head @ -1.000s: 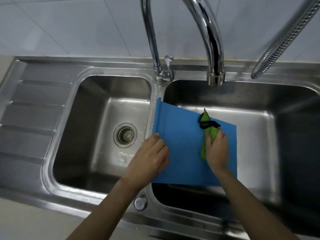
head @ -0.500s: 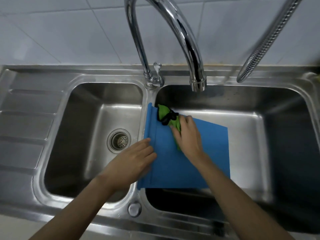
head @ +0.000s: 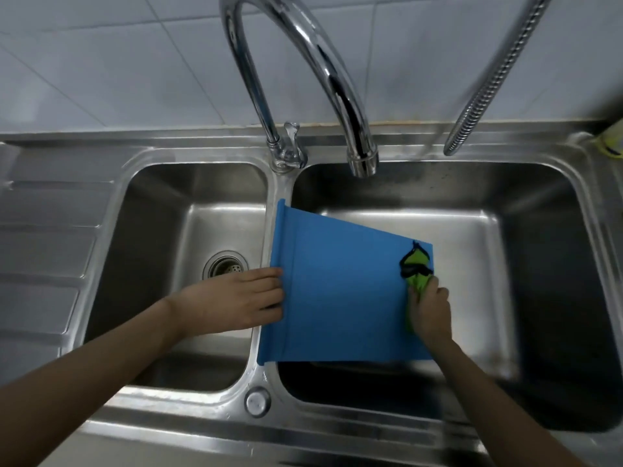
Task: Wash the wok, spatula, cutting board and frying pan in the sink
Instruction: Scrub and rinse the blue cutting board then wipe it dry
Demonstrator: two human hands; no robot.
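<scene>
The left hand (head: 242, 299) grips the left rim of the flat blue plastic cutting board (head: 340, 291), its fingers lying over the raised lip while the thumb is hidden beneath. The right hand (head: 429, 310) is curled around a green scrubbing cloth with black trim (head: 416, 267) and presses it against the board's right edge, near the far right corner. The board is tilted: its left rim rests on the divider between the two basins of the stainless steel double sink (head: 438, 419), and its right side slopes down into the right basin. Bare basin floor shows beyond the board's far and right edges, and a dark gap lies between its near edge and the basin's front wall. The left basin holds only a round metal drain strainer (head: 225, 266), just beyond the left hand. A curved chrome tap (head: 317, 59) has its spout above the far end of the right basin, and a ribbed metal hose (head: 492, 82) hangs to its right.
</scene>
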